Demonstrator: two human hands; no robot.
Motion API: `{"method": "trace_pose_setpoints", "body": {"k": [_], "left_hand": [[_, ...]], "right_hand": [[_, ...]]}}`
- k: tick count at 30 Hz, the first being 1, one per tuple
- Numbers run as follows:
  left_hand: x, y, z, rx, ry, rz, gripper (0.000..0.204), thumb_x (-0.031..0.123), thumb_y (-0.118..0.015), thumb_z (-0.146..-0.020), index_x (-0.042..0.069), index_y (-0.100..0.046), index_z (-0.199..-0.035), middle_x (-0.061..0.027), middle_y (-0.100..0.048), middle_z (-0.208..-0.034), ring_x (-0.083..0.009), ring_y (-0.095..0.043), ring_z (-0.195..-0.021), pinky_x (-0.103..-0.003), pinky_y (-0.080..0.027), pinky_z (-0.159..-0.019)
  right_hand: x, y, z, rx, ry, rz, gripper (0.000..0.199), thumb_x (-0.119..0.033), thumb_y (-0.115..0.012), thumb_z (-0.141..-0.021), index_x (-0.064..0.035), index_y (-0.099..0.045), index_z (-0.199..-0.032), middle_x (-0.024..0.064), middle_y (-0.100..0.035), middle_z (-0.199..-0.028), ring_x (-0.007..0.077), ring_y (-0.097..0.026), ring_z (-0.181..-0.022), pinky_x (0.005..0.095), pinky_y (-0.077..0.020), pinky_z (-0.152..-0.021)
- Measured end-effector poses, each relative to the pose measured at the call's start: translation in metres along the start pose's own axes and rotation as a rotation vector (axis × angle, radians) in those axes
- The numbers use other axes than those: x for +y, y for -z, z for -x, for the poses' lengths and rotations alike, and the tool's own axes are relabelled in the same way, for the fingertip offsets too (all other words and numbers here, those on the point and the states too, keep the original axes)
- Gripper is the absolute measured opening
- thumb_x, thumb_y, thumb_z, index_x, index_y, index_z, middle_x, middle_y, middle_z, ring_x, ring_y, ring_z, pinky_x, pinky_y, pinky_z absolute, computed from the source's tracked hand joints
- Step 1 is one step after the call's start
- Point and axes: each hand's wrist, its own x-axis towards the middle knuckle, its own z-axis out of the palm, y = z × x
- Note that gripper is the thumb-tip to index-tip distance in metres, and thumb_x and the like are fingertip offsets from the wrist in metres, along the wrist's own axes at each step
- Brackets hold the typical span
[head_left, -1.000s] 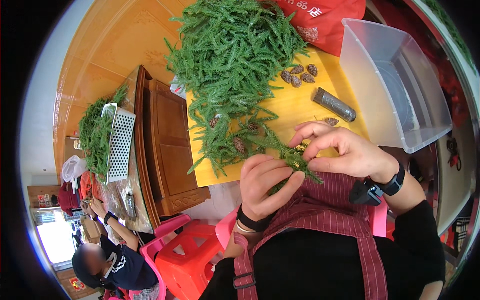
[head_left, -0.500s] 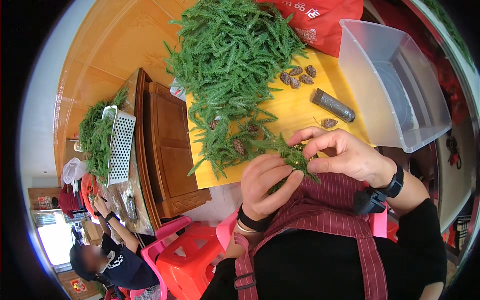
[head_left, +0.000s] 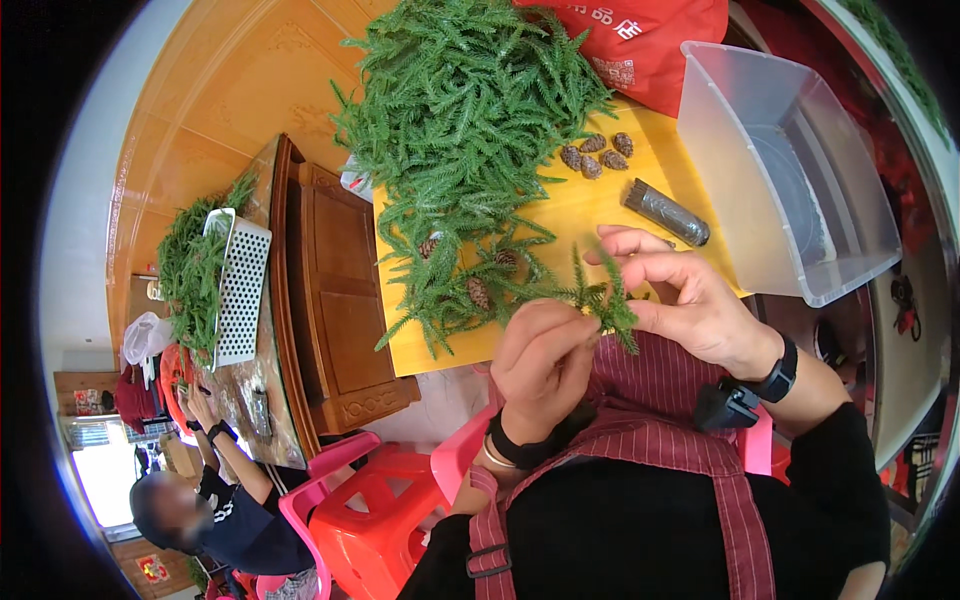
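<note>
My left hand (head_left: 545, 365) pinches a small artificial pine sprig (head_left: 608, 305) just past the near edge of the yellow table, above my striped apron. Around the sprig's right side is my right hand (head_left: 695, 310), thumb and fingers apart, the thumb tip close to the needles. Whether that thumb touches the sprig is hard to tell. To the left of the sprig, finished-looking pine pieces with brown pine cones (head_left: 478, 292) lie on the table. A big heap of green pine sprigs (head_left: 470, 110) rises behind them.
Loose pine cones (head_left: 592, 143) and a wrapped bundle of dark thin sticks (head_left: 665, 212) lie on the yellow table (head_left: 560, 215). At right stands a clear plastic bin (head_left: 740, 180); a red bag (head_left: 650, 50) is behind. Leftward, a co-worker (head_left: 245, 510) sits by a white perforated basket (head_left: 243, 290).
My right hand's fingers have spread and shifted slightly, now covering the lone pine cone near the stick bundle. The sprig stands more upright, and my left hand has turned with it.
</note>
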Motion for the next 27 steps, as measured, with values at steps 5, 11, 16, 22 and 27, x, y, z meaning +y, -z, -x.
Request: {"method": "trace_pose_setpoints", "body": {"k": [5, 11, 16, 22, 27], "left_hand": [[0.003, -0.003, -0.001, 0.023, 0.156, 0.027, 0.024, -0.01, -0.066, -0.065, 0.002, -0.061, -0.086, -0.0096, -0.056, -0.079, -0.0214, -0.057, -0.07, -0.025, -0.046, -0.06], [-0.007, -0.001, 0.0, 0.007, 0.0, 0.083, 0.025, -0.009, -0.064, -0.064, 0.003, -0.062, -0.087, -0.0084, -0.056, -0.08, -0.0225, -0.056, -0.07, -0.032, -0.046, -0.061], [-0.01, 0.0, -0.001, -0.064, -0.149, 0.061, 0.017, -0.006, -0.063, -0.071, 0.002, -0.059, -0.085, -0.0084, -0.053, -0.08, -0.0217, -0.055, -0.067, -0.034, -0.048, -0.061], [-0.01, 0.001, 0.0, -0.072, -0.175, 0.047, 0.017, -0.005, -0.064, -0.071, 0.002, -0.059, -0.085, -0.0082, -0.053, -0.08, -0.0221, -0.056, -0.068, -0.033, -0.048, -0.061], [-0.011, 0.0, 0.001, -0.08, -0.168, 0.053, 0.018, -0.006, -0.064, -0.07, 0.002, -0.059, -0.085, -0.0084, -0.053, -0.081, -0.0223, -0.056, -0.068, -0.034, -0.048, -0.061]], "right_hand": [[0.003, 0.0, 0.001, 0.031, 0.032, 0.089, 0.009, -0.007, -0.06, -0.08, -0.002, -0.058, -0.087, 0.0069, -0.046, -0.117, 0.0198, -0.032, -0.123, 0.0336, -0.0256, -0.1], [-0.01, 0.001, 0.004, -0.04, -0.178, -0.049, 0.014, -0.007, -0.058, -0.082, -0.0022, -0.054, -0.094, 0.0072, -0.048, -0.111, 0.0141, -0.043, -0.108, 0.0286, -0.034, -0.092], [-0.017, 0.006, 0.004, -0.095, -0.164, -0.004, 0.018, -0.006, -0.06, -0.08, -0.0039, -0.05, -0.094, 0.0053, -0.05, -0.106, 0.0118, -0.047, -0.101, 0.0281, -0.0354, -0.09], [-0.016, 0.011, 0.001, -0.129, -0.191, 0.008, 0.017, -0.005, -0.062, -0.078, -0.0045, -0.05, -0.09, 0.0032, -0.055, -0.096, 0.0096, -0.049, -0.097, 0.0283, -0.0356, -0.09], [-0.022, 0.01, 0.001, -0.118, -0.281, -0.052, 0.018, -0.004, -0.063, -0.078, -0.0034, -0.053, -0.092, 0.0016, -0.057, -0.091, 0.0081, -0.052, -0.092, 0.0269, -0.0366, -0.089]]}}
